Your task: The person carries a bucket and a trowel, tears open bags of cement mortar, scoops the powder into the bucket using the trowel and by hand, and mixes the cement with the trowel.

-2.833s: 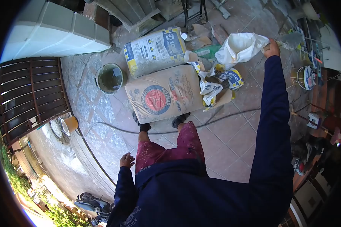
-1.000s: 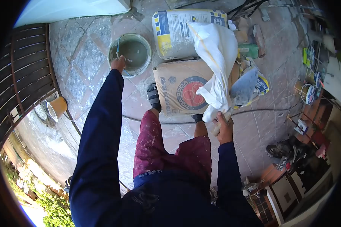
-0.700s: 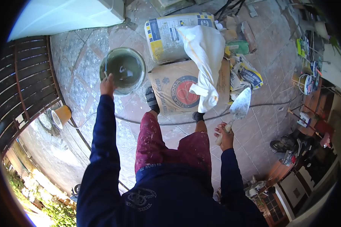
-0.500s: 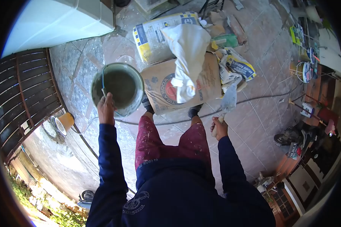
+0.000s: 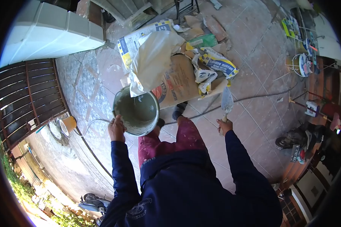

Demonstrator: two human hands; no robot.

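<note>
My left hand [image 5: 117, 128] is closed on the near left rim or handle of a grey-green bucket [image 5: 141, 113], raised in front of my legs; which of the two it grips is hard to tell. My right hand [image 5: 224, 126] grips the handle of a trowel [image 5: 227, 100], its blade pointing away from me. A white cloth-like sack [image 5: 157, 56] lies over a brown paper cement bag [image 5: 183, 79] and part of a white, blue and yellow bag [image 5: 128, 45]. The sack's lower end hangs over the bucket's far rim.
Torn packaging [image 5: 216, 62] and a green item [image 5: 204, 40] lie right of the bags. A hose [image 5: 246, 98] crosses the tiled floor. An orange bucket [image 5: 68, 125] stands at left by a slatted gate [image 5: 26, 98]. At right are a wire-handled bucket [image 5: 304, 65] and a motorcycle [image 5: 291, 139].
My left hand took hold of the bucket and has brought it nearer, to the right beside the bags. The white sack has left my right hand, which keeps the trowel. The view has shifted.
</note>
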